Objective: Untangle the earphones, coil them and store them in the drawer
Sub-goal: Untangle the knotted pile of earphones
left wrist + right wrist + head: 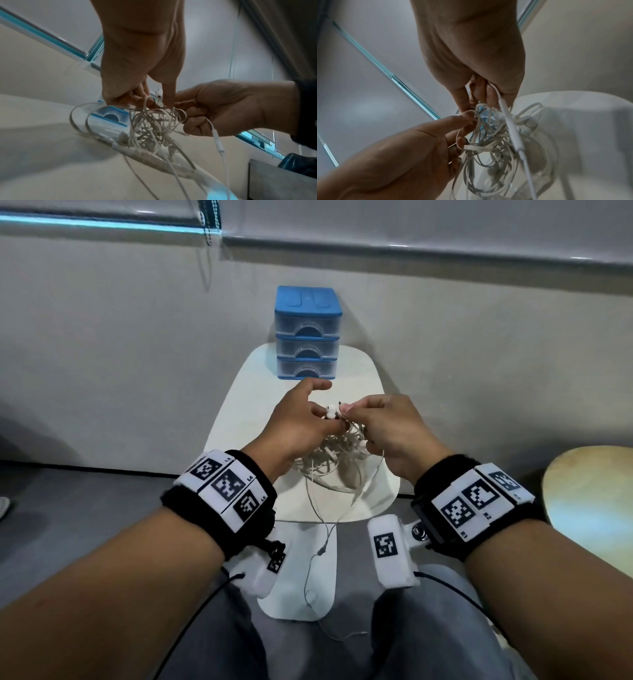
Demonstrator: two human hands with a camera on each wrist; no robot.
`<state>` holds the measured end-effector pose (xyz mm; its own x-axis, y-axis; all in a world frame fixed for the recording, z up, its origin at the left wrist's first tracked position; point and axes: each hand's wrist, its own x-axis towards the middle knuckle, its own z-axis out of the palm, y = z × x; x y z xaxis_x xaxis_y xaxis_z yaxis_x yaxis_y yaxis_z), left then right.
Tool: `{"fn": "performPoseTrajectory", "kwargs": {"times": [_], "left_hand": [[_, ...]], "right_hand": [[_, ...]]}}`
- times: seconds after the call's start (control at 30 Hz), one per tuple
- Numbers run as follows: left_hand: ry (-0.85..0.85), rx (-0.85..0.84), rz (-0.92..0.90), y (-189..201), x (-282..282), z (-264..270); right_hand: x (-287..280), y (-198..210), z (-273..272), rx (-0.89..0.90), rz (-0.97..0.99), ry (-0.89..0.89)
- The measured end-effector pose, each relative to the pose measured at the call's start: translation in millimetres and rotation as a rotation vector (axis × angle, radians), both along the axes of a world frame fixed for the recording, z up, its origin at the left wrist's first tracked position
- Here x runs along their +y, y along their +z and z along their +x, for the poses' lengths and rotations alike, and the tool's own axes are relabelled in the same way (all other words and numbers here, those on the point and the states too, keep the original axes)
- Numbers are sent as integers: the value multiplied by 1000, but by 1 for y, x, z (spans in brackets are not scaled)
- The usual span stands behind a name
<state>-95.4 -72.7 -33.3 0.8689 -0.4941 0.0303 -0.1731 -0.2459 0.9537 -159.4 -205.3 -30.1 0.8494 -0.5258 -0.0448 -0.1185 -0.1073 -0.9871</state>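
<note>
My left hand (294, 419) pinches loops of the earphones (337, 463) at centre frame, and my right hand (390, 426) pinches a strand and a white earbud (331, 410) beside it. The tangle hangs between them over the white desk (239, 392). I judge the thin rubbery cords light, limp and snag-prone, so I would hold at the hard earbud or inline remote (217, 142). The blue drawer unit (308, 332), glossy translucent plastic, sits closed above centre.
</note>
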Motion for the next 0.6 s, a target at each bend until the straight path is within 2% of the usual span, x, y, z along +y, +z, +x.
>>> {"fn": "performPoseTrajectory", "kwargs": {"times": [0.13,0.27,0.43,0.6], "left_hand": [[-79,77,-40,3,0,0],[-28,103,2,6,9,6],[14,217,-98,17,17,8],[-65,121,25,6,19,12]], "right_hand": [[-6,-4,0,-16,-42,-9],[-10,-9,1,-5,-127,10],[-15,-10,-1,-21,-310,72],[-12,2,-11,-36,-312,234]]}}
